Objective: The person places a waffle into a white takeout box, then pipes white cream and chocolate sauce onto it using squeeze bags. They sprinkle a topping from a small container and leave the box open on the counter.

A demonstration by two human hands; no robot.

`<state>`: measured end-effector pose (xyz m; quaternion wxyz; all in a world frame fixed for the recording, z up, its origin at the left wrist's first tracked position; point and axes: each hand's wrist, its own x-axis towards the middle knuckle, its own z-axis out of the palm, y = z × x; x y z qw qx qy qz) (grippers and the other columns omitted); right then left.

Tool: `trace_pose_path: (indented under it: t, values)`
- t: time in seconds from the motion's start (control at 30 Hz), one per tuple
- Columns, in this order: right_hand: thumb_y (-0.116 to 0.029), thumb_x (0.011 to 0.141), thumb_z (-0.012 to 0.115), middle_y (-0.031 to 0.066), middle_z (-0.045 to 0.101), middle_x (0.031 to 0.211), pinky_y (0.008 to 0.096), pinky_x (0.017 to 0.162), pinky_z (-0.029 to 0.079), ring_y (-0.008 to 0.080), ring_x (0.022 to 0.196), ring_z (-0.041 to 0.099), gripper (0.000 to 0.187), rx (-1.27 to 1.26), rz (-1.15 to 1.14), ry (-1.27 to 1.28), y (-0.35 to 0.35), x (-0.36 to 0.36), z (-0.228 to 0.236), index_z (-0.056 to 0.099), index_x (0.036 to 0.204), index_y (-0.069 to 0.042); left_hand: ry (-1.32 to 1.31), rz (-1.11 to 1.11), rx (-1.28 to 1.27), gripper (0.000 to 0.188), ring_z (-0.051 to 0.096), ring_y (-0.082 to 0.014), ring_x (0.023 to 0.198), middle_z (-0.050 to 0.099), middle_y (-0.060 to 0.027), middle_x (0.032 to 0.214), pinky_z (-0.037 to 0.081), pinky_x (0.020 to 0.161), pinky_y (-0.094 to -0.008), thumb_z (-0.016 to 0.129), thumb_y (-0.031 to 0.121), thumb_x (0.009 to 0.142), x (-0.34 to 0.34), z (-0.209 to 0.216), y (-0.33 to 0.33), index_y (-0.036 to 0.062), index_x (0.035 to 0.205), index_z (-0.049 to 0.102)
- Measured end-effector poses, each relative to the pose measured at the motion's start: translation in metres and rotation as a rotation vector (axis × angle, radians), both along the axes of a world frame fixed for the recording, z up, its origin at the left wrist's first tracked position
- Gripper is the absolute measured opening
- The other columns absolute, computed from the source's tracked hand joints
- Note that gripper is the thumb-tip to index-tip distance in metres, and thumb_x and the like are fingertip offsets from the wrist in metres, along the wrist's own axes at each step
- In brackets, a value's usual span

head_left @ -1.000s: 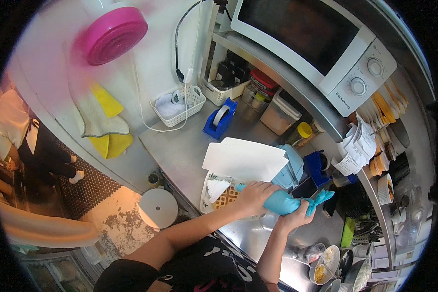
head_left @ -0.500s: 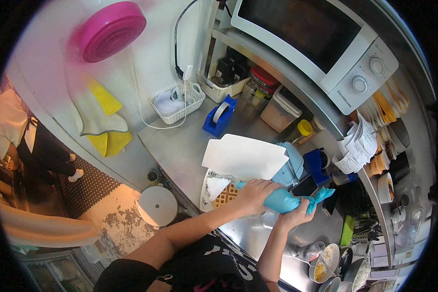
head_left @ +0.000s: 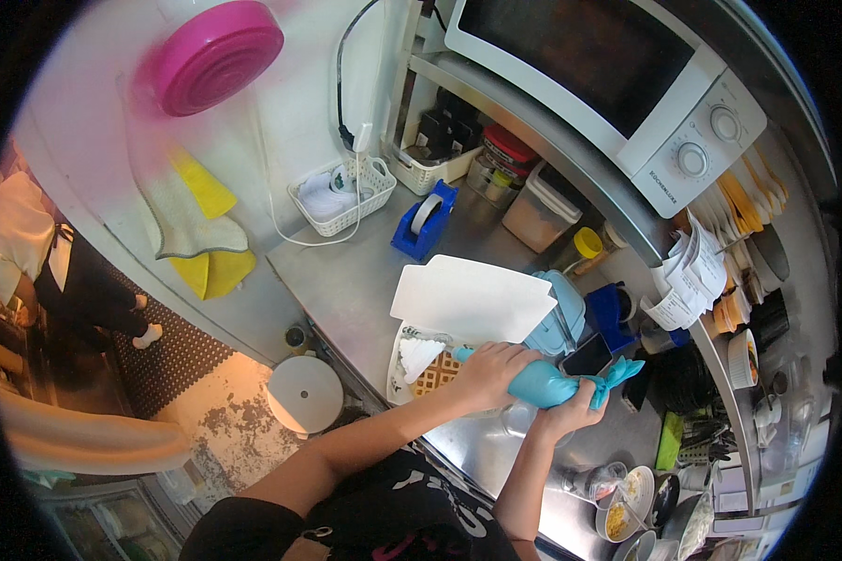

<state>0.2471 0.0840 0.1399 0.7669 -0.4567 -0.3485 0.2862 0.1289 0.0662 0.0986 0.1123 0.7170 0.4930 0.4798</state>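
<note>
A filled blue piping bag point(head_left: 540, 384) lies across both hands, its tip pointing left over an opened white takeaway box point(head_left: 468, 299). Close to the tip, my left hand point(head_left: 492, 376) is wrapped round the front of the bag. My right hand point(head_left: 575, 411) grips the back, just below the twisted, knotted end. Inside the box sits a golden waffle point(head_left: 434, 376), partly hidden by my left hand. Beside it lies a white folded piece point(head_left: 419, 359), whose kind I cannot make out. The box's lid stands up on the far side.
Around the box are a blue tape dispenser point(head_left: 423, 221), a light blue lidded container point(head_left: 559, 318) and a dark phone point(head_left: 587, 357). Bowls point(head_left: 616, 519) crowd the right end of the counter. A microwave point(head_left: 589, 84) sits on the shelf above. Another person point(head_left: 56, 252) stands far left.
The view has shifted very slightly. Both hands keep nearly the same hold on the piping bag, and nothing else has visibly moved.
</note>
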Motion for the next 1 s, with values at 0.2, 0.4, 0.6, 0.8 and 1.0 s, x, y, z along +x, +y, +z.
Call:
trace_pose_path:
  t: [0.2, 0.4, 0.6, 0.8, 1.0]
  values:
    - [-0.002, 0.074, 0.054, 0.0021, 0.050, 0.071, 0.0277, 0.057, 0.041, 0.0123, 0.061, 0.047, 0.005, -0.017, 0.001, 0.028, -0.001, -0.001, 0.002, 0.053, 0.079, 0.000, 0.000, -0.007, 0.003, 0.063, 0.059, -0.0310, 0.094, 0.062, -0.0118, 0.101, 0.044, 0.084, -0.0414, 0.076, 0.017, 0.057, 0.001, -0.002, 0.001, 0.0116, 0.114, 0.053]
    - [-0.006, 0.078, 0.056, 0.0044, 0.053, 0.077, 0.0303, 0.065, 0.043, 0.0149, 0.068, 0.051, 0.012, -0.014, 0.012, 0.031, -0.002, 0.003, 0.001, 0.053, 0.087, 0.000, -0.006, -0.026, -0.015, 0.063, 0.059, -0.0305, 0.095, 0.061, -0.0104, 0.103, 0.044, 0.085, -0.0414, 0.077, 0.019, 0.057, 0.000, -0.002, 0.005, 0.0128, 0.116, 0.053]
    - [-0.030, 0.081, 0.066, 0.0151, 0.055, 0.107, 0.0383, 0.084, 0.047, 0.0242, 0.096, 0.056, 0.054, 0.122, 0.240, -0.043, -0.008, 0.018, -0.008, 0.042, 0.119, 0.000, 0.027, -0.024, -0.004, 0.064, 0.058, -0.0293, 0.097, 0.061, -0.0086, 0.105, 0.044, 0.086, -0.0419, 0.077, 0.019, 0.057, -0.001, 0.004, 0.003, 0.0134, 0.116, 0.054]
    - [-0.041, 0.076, 0.071, 0.0212, 0.045, 0.132, 0.0439, 0.097, 0.041, 0.0314, 0.114, 0.050, 0.086, 0.167, 0.471, 0.037, -0.011, 0.027, -0.012, 0.028, 0.139, -0.001, 0.077, -0.016, 0.021, 0.062, 0.059, -0.0285, 0.096, 0.061, -0.0082, 0.105, 0.043, 0.085, -0.0418, 0.075, 0.016, 0.058, 0.002, 0.006, 0.003, 0.0125, 0.116, 0.054]
    - [-0.022, 0.077, 0.067, 0.0227, 0.053, 0.121, 0.0463, 0.099, 0.039, 0.0331, 0.115, 0.051, 0.047, 0.169, 0.505, -0.070, -0.004, 0.030, -0.008, 0.047, 0.115, 0.000, 0.003, 0.003, 0.091, 0.063, 0.059, -0.0279, 0.090, 0.060, -0.0079, 0.098, 0.043, 0.081, -0.0400, 0.077, 0.016, 0.059, 0.006, 0.007, 0.001, 0.0121, 0.117, 0.053]
